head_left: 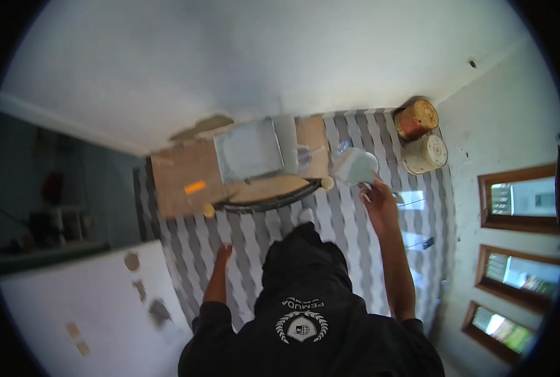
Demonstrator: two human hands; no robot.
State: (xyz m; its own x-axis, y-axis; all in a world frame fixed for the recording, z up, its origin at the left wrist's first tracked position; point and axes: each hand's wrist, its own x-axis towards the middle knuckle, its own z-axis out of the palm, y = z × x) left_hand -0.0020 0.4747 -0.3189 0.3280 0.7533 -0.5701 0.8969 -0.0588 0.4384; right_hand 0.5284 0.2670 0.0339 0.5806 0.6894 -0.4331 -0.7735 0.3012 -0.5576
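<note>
My right hand (378, 193) is stretched out to the right, its fingers closed at the near edge of a pale grey-green, flat-looking piece (351, 167). A white rounded edge shows beside that piece; its exact kind is unclear. My left hand (225, 252) hangs low on the left, away from any object, and its fingers are too small and blurred to read. Ahead of me a pale grey rectangular box-like thing (248, 151) rests on a brown board (183, 179). Beside it stands a small translucent round container (304, 158).
A curved black bar (270, 202) with yellowish ends runs along the board's near side. An orange strip (195, 187) lies on the board. Two stained buckets (425, 154) stand in the far right corner. The striped floor (349, 232) meets a white wall (230, 63) ahead; wooden-framed windows (522, 199) are right.
</note>
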